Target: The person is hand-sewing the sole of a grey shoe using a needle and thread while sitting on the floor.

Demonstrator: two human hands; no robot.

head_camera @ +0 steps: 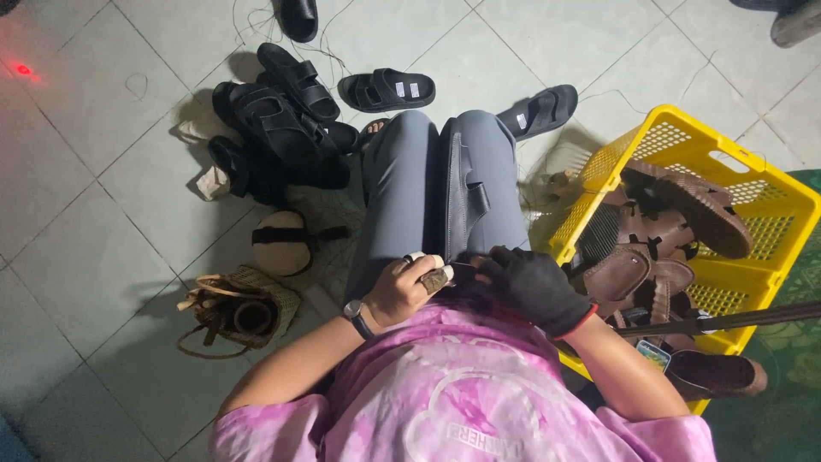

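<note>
The left hand, bare with pale tape on two fingertips and a watch at the wrist, is closed in a grip on the near end of a dark sandal that lies lengthwise along the person's lap, between the grey-trousered knees. A small brownish piece sits between its fingers; what it is cannot be made out. The right hand, in a black glove with a red cuff edge, is curled on the same end of the sandal, touching it just beside the left hand; whether its fingers pinch anything is hidden under the glove.

To the right, touching the knee, stands a yellow crate with perforated walls, holding brown sandals; its far corner is cut off by the frame. A dark rod crosses its near side, and one brown sandal lies by its near edge.

On the tiled floor ahead lies a heap of black sandals; one apart bears two small white rectangular labels on its straps. Left of the knee sit a round tan object and a woven basket, its contents unclear. A red light spot shows far left
</note>
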